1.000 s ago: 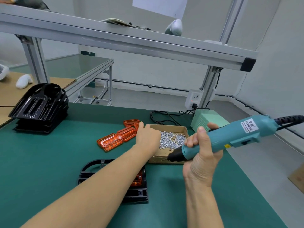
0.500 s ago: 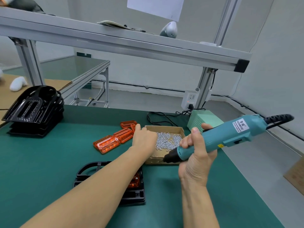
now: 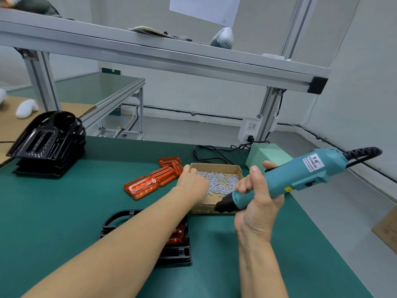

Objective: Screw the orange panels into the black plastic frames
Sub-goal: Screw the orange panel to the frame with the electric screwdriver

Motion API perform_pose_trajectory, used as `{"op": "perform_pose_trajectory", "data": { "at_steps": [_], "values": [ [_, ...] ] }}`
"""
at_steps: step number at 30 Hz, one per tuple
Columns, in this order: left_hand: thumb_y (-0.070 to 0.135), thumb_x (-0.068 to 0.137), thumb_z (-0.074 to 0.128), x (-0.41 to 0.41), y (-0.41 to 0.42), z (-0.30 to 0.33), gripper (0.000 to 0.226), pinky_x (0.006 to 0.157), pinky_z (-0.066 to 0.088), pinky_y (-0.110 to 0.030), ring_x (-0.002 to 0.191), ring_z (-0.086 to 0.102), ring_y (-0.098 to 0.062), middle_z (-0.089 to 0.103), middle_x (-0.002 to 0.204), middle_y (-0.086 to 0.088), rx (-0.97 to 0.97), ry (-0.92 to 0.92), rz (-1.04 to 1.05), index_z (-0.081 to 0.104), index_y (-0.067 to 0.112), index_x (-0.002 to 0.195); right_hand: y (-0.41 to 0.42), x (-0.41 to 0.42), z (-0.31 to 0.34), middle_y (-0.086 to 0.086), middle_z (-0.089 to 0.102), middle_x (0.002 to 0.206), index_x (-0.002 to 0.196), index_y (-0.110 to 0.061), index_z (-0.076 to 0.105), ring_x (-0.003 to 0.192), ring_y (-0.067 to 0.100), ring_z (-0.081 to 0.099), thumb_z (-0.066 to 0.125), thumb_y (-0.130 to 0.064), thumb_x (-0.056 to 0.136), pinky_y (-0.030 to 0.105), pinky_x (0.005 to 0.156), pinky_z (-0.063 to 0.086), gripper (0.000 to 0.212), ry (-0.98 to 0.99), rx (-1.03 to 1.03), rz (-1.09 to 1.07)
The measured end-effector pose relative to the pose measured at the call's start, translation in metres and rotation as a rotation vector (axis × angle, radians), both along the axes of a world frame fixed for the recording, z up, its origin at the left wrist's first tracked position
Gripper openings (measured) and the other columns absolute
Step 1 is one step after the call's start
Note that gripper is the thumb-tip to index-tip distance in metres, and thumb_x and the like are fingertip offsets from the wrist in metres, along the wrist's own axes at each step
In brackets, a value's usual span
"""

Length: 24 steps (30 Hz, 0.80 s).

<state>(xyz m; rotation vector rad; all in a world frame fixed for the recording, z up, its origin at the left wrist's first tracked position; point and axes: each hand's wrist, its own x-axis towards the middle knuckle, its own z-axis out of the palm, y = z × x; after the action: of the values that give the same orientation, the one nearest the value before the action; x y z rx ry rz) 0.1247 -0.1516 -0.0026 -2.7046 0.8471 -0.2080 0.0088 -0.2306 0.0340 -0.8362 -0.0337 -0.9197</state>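
A black plastic frame (image 3: 176, 252) lies flat on the green mat near me, with an orange panel (image 3: 176, 235) seated in it; my left forearm covers most of both. My left hand (image 3: 192, 183) reaches into a shallow cardboard box (image 3: 211, 210) of small silver screws (image 3: 223, 181), and its fingertips are hidden behind the back of the hand. My right hand (image 3: 257, 203) grips a teal electric screwdriver (image 3: 300, 175), held tilted above the mat with its black tip over the box's near right corner.
Several loose orange panels (image 3: 150, 181) lie left of the box. A stack of black frames (image 3: 47, 145) stands at the mat's far left. Behind the box are a pale green power unit (image 3: 268, 153) and coiled cables (image 3: 206, 152). An aluminium shelf (image 3: 171, 59) spans overhead.
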Motion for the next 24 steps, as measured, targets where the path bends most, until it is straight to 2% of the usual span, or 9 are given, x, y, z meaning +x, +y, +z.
{"op": "perform_pose_trajectory", "data": {
  "at_steps": [6, 15, 19, 21, 24],
  "values": [
    [0.016, 0.090, 0.054, -0.001, 0.003, 0.001, 0.008, 0.102, 0.023, -0.046, 0.111, 0.045, -0.027, 0.064, 0.105, -0.006, -0.116, 0.014, 0.002, 0.051, 0.018, 0.083, 0.001, 0.000, 0.000, -0.004, 0.042, 0.051, 0.094, -0.017, 0.055, 0.045, 0.012, 0.041, 0.062, -0.006, 0.079, 0.025, 0.051, 0.041, 0.019, 0.004, -0.009, 0.007],
    [0.012, 0.088, 0.057, -0.003, -0.001, 0.005, 0.012, 0.099, 0.023, -0.041, 0.093, 0.057, -0.021, 0.069, 0.089, -0.001, -0.286, 0.105, 0.069, 0.068, 0.017, 0.087, 0.000, 0.000, 0.000, -0.003, 0.041, 0.051, 0.093, -0.017, 0.056, 0.044, 0.013, 0.040, 0.062, -0.007, 0.078, 0.025, 0.050, 0.040, 0.019, 0.016, 0.003, 0.001],
    [0.012, 0.091, 0.050, -0.005, 0.002, 0.003, 0.013, 0.098, 0.023, -0.042, 0.100, 0.050, -0.022, 0.066, 0.095, -0.001, -0.260, 0.129, 0.032, 0.059, 0.018, 0.084, 0.000, 0.000, 0.000, -0.002, 0.040, 0.052, 0.094, -0.016, 0.055, 0.045, 0.014, 0.040, 0.063, -0.007, 0.078, 0.025, 0.050, 0.040, 0.020, 0.015, -0.001, 0.002],
    [0.014, 0.091, 0.049, -0.008, 0.004, 0.005, 0.016, 0.097, 0.023, -0.042, 0.100, 0.048, -0.021, 0.066, 0.096, 0.000, -0.358, 0.156, 0.023, 0.061, 0.020, 0.084, -0.001, 0.000, 0.000, -0.002, 0.040, 0.052, 0.094, -0.017, 0.056, 0.044, 0.014, 0.040, 0.063, -0.007, 0.078, 0.025, 0.050, 0.040, 0.019, 0.011, 0.003, 0.009],
    [0.018, 0.090, 0.051, -0.013, 0.011, 0.012, 0.017, 0.097, 0.028, -0.040, 0.090, 0.052, -0.014, 0.065, 0.086, 0.009, -0.637, 0.225, 0.037, 0.061, 0.026, 0.077, -0.002, -0.001, 0.001, -0.003, 0.040, 0.052, 0.093, -0.017, 0.056, 0.044, 0.014, 0.040, 0.062, -0.007, 0.079, 0.026, 0.050, 0.041, 0.019, 0.009, 0.003, 0.004]
  ]
}}
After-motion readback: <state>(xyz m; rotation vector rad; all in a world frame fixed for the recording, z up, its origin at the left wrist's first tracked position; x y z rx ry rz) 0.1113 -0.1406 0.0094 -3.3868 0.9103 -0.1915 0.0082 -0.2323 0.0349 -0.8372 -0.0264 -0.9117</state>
